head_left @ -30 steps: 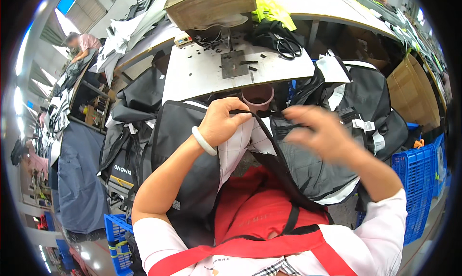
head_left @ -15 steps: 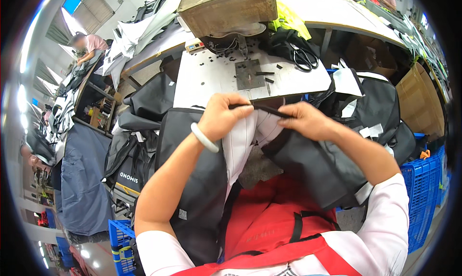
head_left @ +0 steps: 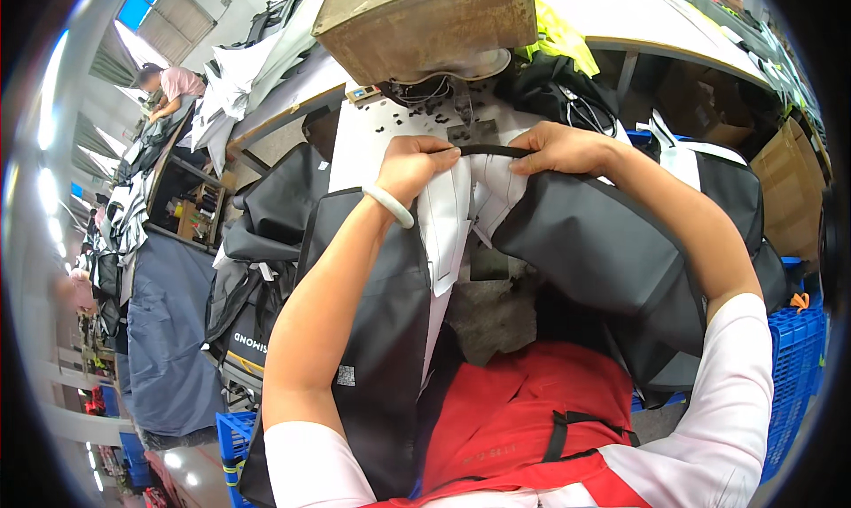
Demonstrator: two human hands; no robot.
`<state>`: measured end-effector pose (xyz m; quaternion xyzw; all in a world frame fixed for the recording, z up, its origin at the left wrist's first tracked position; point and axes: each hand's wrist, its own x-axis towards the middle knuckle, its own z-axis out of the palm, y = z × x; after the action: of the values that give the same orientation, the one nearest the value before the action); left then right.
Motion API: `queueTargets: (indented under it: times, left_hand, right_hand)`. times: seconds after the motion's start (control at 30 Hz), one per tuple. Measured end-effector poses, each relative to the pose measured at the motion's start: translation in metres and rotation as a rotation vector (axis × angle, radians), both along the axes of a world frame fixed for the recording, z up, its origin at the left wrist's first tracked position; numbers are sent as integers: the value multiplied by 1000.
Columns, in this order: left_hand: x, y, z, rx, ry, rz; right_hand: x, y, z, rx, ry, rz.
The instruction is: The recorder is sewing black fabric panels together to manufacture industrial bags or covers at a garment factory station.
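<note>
Dark grey coated bag fabric (head_left: 372, 304) with a white inner side (head_left: 443, 220) hangs from both my hands over the table's near edge. A black edging strip (head_left: 493, 150) bows slightly upward between them along the top of the piece. My left hand (head_left: 415, 167), below a white bangle on the wrist, pinches the left end of this edge between thumb and fingers. Closed on the right end is my right hand (head_left: 566, 151), with more dark fabric (head_left: 603, 233) falling below it. Beyond them stands the tan sewing machine (head_left: 425, 34), its lower parts partly hidden.
Black scraps dot the white machine table (head_left: 355, 144). Black-handled scissors (head_left: 585, 113) lie on dark cloth at the right. Finished bags hang at both sides. Blue crates (head_left: 792, 375), a cardboard box (head_left: 792, 193) and a person (head_left: 177, 84) at another table are around me.
Both hands have moved forward and up over the table, carrying the fabric edge closer to the machine. The strip between them now arches, and the fabric covers the metal plate's place.
</note>
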<state>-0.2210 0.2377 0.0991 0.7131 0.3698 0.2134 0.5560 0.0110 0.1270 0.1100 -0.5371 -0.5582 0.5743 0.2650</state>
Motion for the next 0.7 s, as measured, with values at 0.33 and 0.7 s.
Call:
queueTargets:
  times: [0.33, 0.7]
  left_hand:
    - [18, 16, -4, -27, 32, 51]
    - [28, 33, -4, -39, -27, 57]
  right_hand:
    - [17, 19, -17, -2, 39, -25]
    - [26, 30, -14, 20, 58, -50]
